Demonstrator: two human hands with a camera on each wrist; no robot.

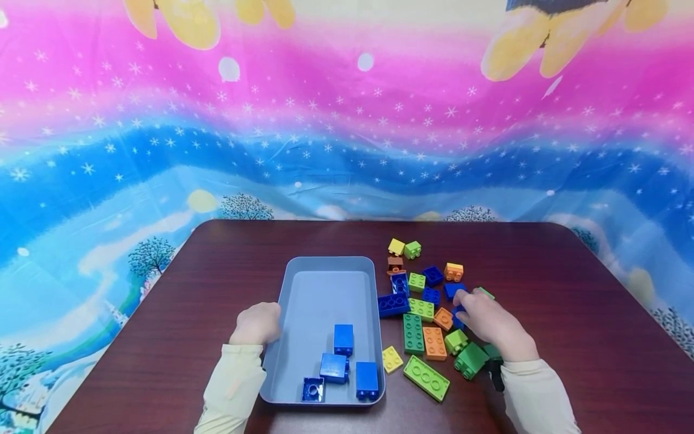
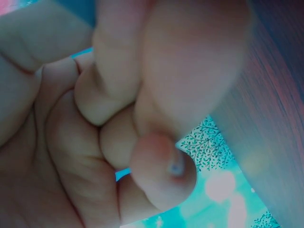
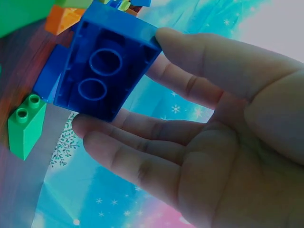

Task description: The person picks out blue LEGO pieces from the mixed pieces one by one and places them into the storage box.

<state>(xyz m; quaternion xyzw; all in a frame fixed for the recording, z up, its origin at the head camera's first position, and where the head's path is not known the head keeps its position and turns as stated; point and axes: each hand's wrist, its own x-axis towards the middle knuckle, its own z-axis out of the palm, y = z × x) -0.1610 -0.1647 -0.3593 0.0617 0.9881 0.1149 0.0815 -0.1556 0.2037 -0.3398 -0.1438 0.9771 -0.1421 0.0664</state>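
At left: one left hand [image 1: 256, 323], fingers curled at the edge of a grey tray [image 1: 306, 301]; grip cannot be told. Inside: four blue pieces [image 1: 344, 337]. Right, well apart: one right hand [image 1: 493, 322], pinching a blue block [image 3: 107, 78] among loose bricks [image 1: 413, 333]; shallow fingertip hold might slip, crowded neighbours might snag it.

No words, numbers or signs can be read on the blocks [image 1: 413, 333], the tray [image 1: 309, 301], the table [image 1: 238, 253] or the cloth [image 1: 347, 163]. The little bumps [image 3: 34, 100] on the blocks look too small and blurry to be sure about.
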